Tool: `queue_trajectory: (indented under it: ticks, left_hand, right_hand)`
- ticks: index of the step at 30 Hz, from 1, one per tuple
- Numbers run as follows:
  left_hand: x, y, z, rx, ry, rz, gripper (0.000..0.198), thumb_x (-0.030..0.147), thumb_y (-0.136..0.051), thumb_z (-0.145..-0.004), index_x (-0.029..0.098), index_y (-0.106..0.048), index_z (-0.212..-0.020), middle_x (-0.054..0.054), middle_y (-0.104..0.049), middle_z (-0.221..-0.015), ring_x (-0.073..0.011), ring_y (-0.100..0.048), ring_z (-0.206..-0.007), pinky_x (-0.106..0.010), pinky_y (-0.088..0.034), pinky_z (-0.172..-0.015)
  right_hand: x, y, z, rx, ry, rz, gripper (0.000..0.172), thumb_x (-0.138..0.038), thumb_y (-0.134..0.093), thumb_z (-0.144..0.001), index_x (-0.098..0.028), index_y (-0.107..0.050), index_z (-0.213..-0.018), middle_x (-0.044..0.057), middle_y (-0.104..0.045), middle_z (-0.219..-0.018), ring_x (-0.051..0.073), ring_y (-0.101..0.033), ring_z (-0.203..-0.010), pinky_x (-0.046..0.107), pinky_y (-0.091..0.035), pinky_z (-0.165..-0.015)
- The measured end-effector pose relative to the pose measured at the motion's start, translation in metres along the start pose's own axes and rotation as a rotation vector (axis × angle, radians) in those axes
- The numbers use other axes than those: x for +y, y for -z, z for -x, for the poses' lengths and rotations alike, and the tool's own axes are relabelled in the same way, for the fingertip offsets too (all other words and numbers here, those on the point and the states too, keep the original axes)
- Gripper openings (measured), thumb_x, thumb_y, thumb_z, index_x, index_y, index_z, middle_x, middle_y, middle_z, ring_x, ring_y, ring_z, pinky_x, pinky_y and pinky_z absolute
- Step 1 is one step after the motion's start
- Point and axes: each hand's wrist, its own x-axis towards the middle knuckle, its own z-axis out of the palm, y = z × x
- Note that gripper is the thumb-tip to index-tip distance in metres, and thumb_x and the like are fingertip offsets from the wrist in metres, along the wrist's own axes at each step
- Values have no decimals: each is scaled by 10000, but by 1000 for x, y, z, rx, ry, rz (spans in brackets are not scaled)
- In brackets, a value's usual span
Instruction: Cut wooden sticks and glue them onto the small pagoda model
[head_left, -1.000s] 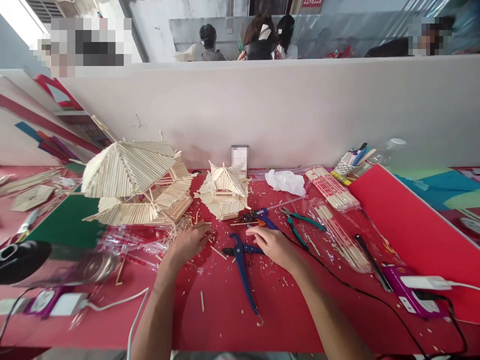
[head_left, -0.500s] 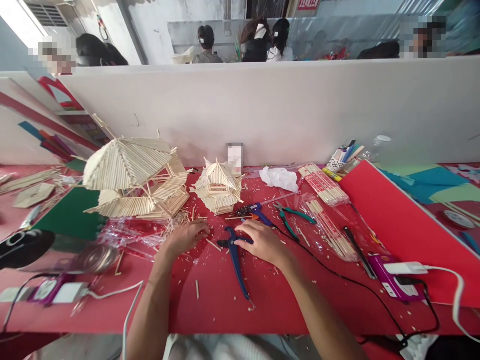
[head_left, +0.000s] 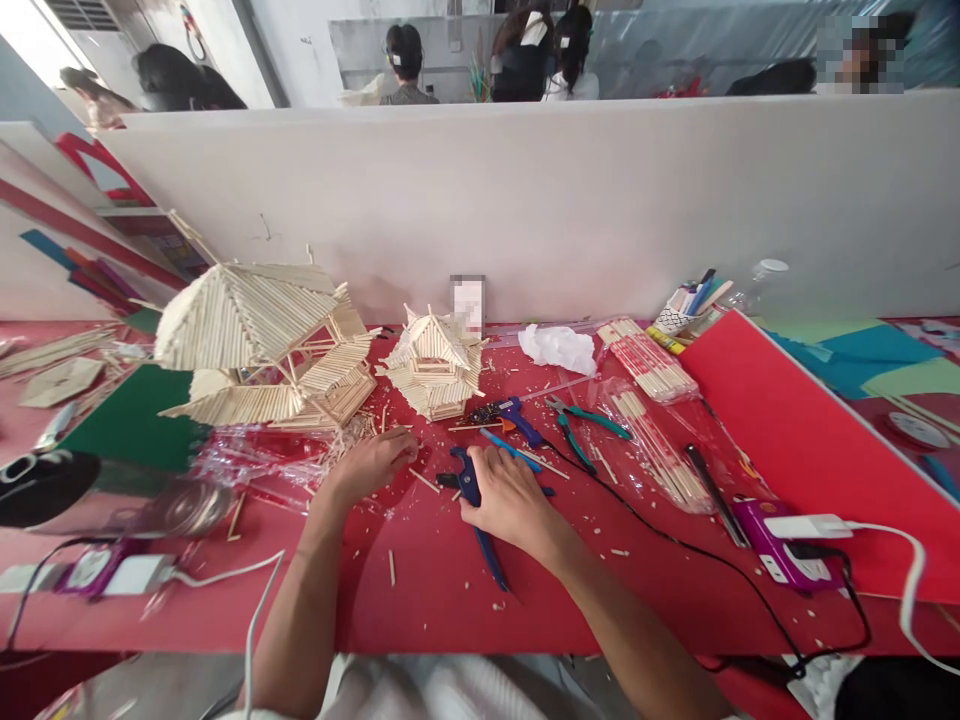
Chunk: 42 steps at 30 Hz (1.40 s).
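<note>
My right hand (head_left: pixel 510 490) is closed over the blue-handled cutter (head_left: pixel 489 560), covering its middle. The cutter's black jaw points left, and one handle extends toward the table's front edge. My left hand (head_left: pixel 375 465) rests by the wood scraps with its fingers curled inward; whatever is in them, if anything, is hidden. A short cut stick (head_left: pixel 424 481) lies between the two hands. Just beyond them stands a small pavilion model (head_left: pixel 433 370) made of thin sticks. A blue pen (head_left: pixel 510 450) and a glue gun (head_left: pixel 517 415) lie past my right hand.
A larger stick pavilion (head_left: pixel 247 320) stands at the left above crumpled plastic wrap (head_left: pixel 251 460). Green-handled pliers (head_left: pixel 589 425) and packs of sticks (head_left: pixel 664 450) lie to the right. A red board (head_left: pixel 817 460) leans there beside a purple power strip (head_left: pixel 784 545). A white partition (head_left: pixel 525 190) borders the back.
My right hand has gone from touching the cutter with fingers apart to closing over it, and the cutter has turned slightly. My left hand has barely moved, its fingers curled. The view tilted slightly.
</note>
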Motion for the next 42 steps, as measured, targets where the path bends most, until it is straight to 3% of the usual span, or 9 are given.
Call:
queue_trajectory:
  ticks: [9,12,16,20,25,28,34,39,42]
  left_hand:
    - [12,1,1,32,5,-39,196,289,-487,-1033,223,-670,-1010,-71,-714,-1013,-209,-704,-860,-278,-510,-728]
    - [27,-3,-1,2,-81,-37,245,298,-452,-1049,220,-682,-1024,-68,-718,-967,-214,-703,-835,-277,-499,-693]
    - [56,-16,-7,-59,-163,-29,209,389,-572,-1004,216,-689,-1018,-80,-730,-964,-221,-708,-795,-286,-510,-686]
    - [72,-30,-12,-95,-146,-117,240,357,-489,-1051,199,-661,-999,-85,-716,-968,-217,-709,-761,-290,-499,-665]
    - [71,-31,-12,-134,-115,-188,276,369,-431,-1084,189,-636,-1044,-84,-709,-997,-210,-703,-712,-284,-472,-621]
    - [67,-28,-10,-88,-115,-158,294,352,-368,-1105,185,-610,-1118,-91,-707,-1031,-192,-696,-691,-271,-465,-613]
    - [62,-30,-13,51,-131,85,274,336,-365,-1106,197,-601,-1121,-69,-740,-931,-204,-708,-743,-274,-494,-651]
    - [65,-31,-15,238,-209,275,215,287,-447,-1082,210,-643,-1120,-65,-734,-1001,-193,-709,-864,-288,-538,-779]
    - [67,-30,-16,326,-212,360,197,251,-484,-1066,210,-662,-1141,-64,-737,-1010,-191,-712,-910,-294,-547,-819]
  right_hand:
    - [10,8,4,-41,-114,59,466,-278,-630,-873,-123,-514,-1297,221,-661,-1209,396,-608,-1156,490,-496,-907]
    - [13,9,5,0,-135,91,438,-277,-640,-894,-123,-523,-1288,236,-651,-1212,414,-601,-1164,485,-510,-869]
    - [23,14,6,106,-57,60,382,-290,-677,-932,-146,-548,-1262,213,-667,-1175,386,-634,-1106,463,-520,-865]
    - [40,20,1,225,51,-177,244,-115,-559,-969,-185,-583,-1201,113,-710,-1062,272,-688,-973,375,-531,-822]
    - [54,20,-6,246,32,-616,213,-169,-632,-929,-210,-671,-1134,18,-743,-864,186,-716,-785,296,-541,-733]
    - [57,15,-10,201,21,-914,186,-294,-643,-945,-201,-721,-1086,23,-746,-824,167,-721,-707,278,-567,-666]
    - [57,2,-23,144,-33,-1467,433,-603,-730,-863,-193,-738,-1001,75,-791,-853,186,-758,-708,299,-624,-646]
    - [56,1,-25,129,-63,-1550,402,-544,-791,-829,-201,-735,-1031,89,-797,-983,198,-766,-834,335,-639,-753]
    - [57,2,-25,176,-62,-1436,367,-463,-854,-767,-205,-719,-991,53,-767,-900,188,-733,-771,303,-612,-665]
